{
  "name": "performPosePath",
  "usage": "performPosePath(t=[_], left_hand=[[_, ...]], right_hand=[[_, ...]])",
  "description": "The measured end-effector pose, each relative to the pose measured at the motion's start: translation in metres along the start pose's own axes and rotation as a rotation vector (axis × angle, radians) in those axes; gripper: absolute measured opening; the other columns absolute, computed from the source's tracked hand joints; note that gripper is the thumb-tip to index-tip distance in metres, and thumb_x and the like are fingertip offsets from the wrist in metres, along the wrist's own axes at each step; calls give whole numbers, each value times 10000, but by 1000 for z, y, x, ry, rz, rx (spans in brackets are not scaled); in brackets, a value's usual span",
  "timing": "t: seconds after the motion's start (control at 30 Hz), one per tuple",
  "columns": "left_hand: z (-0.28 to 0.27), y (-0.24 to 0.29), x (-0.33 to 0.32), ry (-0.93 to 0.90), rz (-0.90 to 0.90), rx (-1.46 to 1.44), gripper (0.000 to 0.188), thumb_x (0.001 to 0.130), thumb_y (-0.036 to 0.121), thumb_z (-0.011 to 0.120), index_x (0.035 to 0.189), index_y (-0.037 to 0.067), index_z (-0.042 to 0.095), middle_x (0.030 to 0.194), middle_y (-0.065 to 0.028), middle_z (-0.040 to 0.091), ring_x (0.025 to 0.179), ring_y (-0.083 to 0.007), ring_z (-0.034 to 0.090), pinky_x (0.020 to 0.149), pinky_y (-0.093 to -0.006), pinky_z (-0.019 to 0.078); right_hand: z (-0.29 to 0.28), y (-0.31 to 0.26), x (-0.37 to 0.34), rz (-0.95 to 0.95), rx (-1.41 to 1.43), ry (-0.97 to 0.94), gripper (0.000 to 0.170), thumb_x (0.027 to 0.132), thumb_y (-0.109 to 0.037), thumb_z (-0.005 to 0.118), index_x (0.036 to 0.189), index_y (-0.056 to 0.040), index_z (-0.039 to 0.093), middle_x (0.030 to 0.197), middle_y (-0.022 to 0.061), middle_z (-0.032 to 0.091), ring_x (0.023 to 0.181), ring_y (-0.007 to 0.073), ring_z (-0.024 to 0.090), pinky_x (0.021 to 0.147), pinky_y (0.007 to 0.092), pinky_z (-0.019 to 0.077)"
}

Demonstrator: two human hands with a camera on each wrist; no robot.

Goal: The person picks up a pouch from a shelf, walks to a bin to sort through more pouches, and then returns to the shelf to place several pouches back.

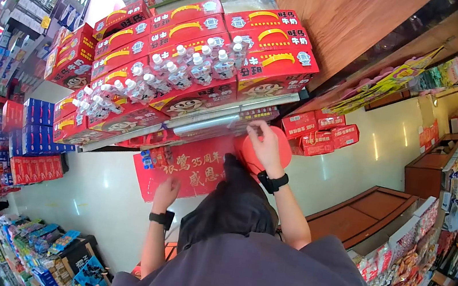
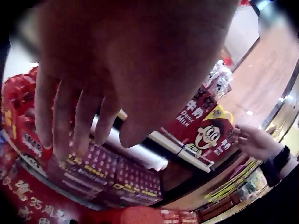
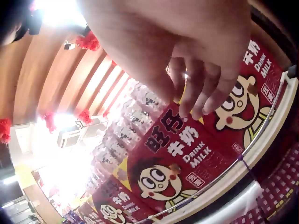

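Note:
Rows of red milk cartons (image 1: 194, 99) fill a shelf, with small clear white-capped bottles (image 1: 200, 68) standing on them. My right hand (image 1: 266, 148), empty, hovers before the shelf edge above a round red stool (image 1: 274, 152); in the right wrist view the hand (image 3: 187, 51) hangs loosely bent in front of the cartons (image 3: 159, 182). My left hand (image 1: 166, 192) is over the red floor mat (image 1: 200, 188), lower than the shelf. In the left wrist view its fingers (image 2: 86, 116) hang loosely extended, holding nothing, with purple-red packs (image 2: 107, 172) behind them.
Red boxes (image 1: 320, 133) stand on the floor right of the stool. Blue cartons (image 1: 37, 123) are stacked at the left. A brown wooden cabinet (image 1: 361, 215) stands at the right, and packed goods (image 1: 53, 247) fill the lower left. Small blue-capped items (image 1: 149, 158) are near the mat.

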State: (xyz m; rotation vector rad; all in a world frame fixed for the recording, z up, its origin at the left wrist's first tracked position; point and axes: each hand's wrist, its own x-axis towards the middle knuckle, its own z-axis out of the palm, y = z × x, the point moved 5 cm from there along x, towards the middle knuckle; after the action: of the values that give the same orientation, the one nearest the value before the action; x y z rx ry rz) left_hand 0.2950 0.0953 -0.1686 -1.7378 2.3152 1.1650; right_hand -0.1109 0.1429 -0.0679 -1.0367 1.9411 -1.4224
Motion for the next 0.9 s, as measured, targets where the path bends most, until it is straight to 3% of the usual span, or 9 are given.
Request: performPosePath(t=[0.17, 0.33, 0.43, 0.5, 0.6, 0.67, 0.73, 0.8, 0.9], left_hand=[[73, -133, -48, -7, -154, -172, 435, 998, 414, 658, 1085, -9, 701, 984, -259, 744, 980, -458, 712, 802, -506, 566], [138, -225, -111, -146, -443, -379, 390, 983, 331, 606, 1054, -37, 714, 940, -188, 777, 740, -280, 760, 675, -417, 594], [166, -266, -160, -308, -616, -396, 364, 965, 286, 586, 1057, -45, 708, 914, -169, 774, 665, -262, 732, 580, -379, 583], [174, -277, -185, -363, -668, -340, 358, 961, 267, 574, 1077, -48, 698, 903, -161, 767, 656, -267, 722, 582, -389, 585], [174, -268, -203, -356, -630, -367, 349, 959, 254, 568, 1059, -56, 695, 883, -156, 753, 658, -272, 712, 573, -408, 587], [181, -265, -201, -399, -599, -354, 344, 955, 248, 571, 1052, -59, 692, 878, -155, 750, 659, -273, 714, 576, -409, 589], [183, -263, -192, -382, -556, -343, 345, 955, 249, 571, 1042, -64, 686, 895, -159, 759, 664, -268, 720, 588, -410, 588], [181, -253, -175, -398, -445, -266, 353, 958, 256, 567, 1039, -67, 686, 898, -157, 767, 668, -267, 725, 589, -406, 582], [182, -234, -147, -371, -432, -308, 364, 975, 282, 564, 1051, -51, 690, 889, -150, 778, 670, -249, 732, 592, -385, 566]], right_hand=[[36, -11, -58, -9, -33, -192, 206, 1016, -178, 690, 1140, -14, 672, 1008, 138, 758, 938, 256, 744, 814, 356, 572], [57, 48, -123, 46, -371, -629, 326, 1015, -309, 666, 1149, -12, 674, 994, 192, 748, 944, 364, 731, 834, 431, 571], [44, 106, -167, 167, -371, -612, 374, 1015, -355, 660, 1192, -25, 670, 1027, 181, 762, 951, 337, 744, 829, 422, 578], [25, 133, -199, 227, -485, -493, 351, 1011, -347, 648, 1154, -28, 678, 994, 190, 761, 941, 343, 749, 830, 439, 580], [-4, 228, -273, 307, -586, -286, 352, 983, -330, 628, 1064, 4, 701, 1006, 268, 744, 973, 463, 707, 844, 528, 558], [-30, 281, -341, 562, -700, -387, 406, 931, -356, 595, 1010, 17, 735, 1030, 296, 733, 999, 484, 698, 877, 555, 545], [-51, 388, -431, 816, -798, -502, 449, 887, -382, 649, 1070, 8, 776, 1137, 290, 738, 1095, 460, 703, 947, 519, 549], [-74, 374, -494, 1056, -647, -530, 509, 894, -465, 675, 1147, -40, 793, 1190, 256, 749, 1155, 415, 706, 974, 472, 546], [-80, 386, -558, 1058, -627, -504, 538, 942, -487, 639, 1192, -30, 776, 1217, 224, 752, 1177, 416, 692, 992, 468, 548]])
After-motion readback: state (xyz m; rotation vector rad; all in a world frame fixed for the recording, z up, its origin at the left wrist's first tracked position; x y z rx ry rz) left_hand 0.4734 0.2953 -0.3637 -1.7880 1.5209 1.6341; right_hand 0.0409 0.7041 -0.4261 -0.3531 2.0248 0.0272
